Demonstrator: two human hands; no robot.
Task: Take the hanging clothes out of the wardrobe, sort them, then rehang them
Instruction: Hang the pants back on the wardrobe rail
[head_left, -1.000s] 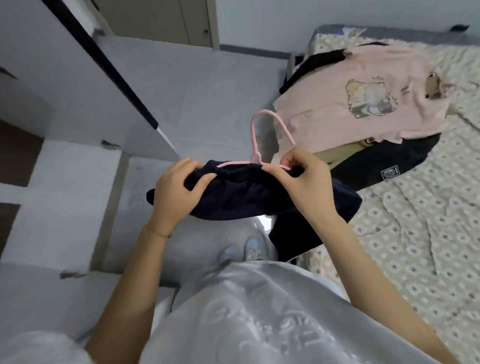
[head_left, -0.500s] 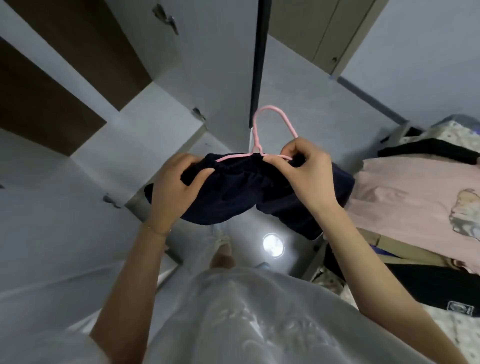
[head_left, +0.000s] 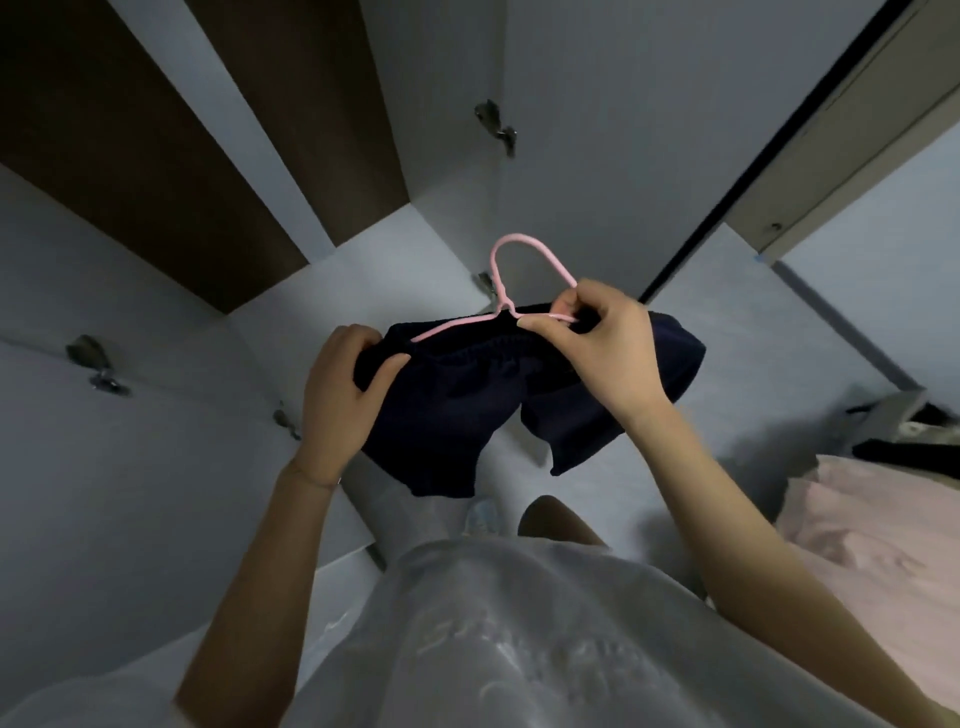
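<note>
Dark navy shorts hang over a pink hanger in front of my chest. My left hand grips the left end of the shorts' waistband. The right end of the hanger and the waistband are pinched by my right hand. The hanger's hook points up toward the open wardrobe. Its lower bar is hidden under the cloth.
White wardrobe doors with metal hinges stand open ahead and to the left. The bed at the right edge carries a pink garment and dark clothes. My feet show on the pale floor below the shorts.
I have turned left from the bed toward the wardrobe, carrying the shorts on the hanger. Both hands keep the same hold; the bed has slid to the right edge.
</note>
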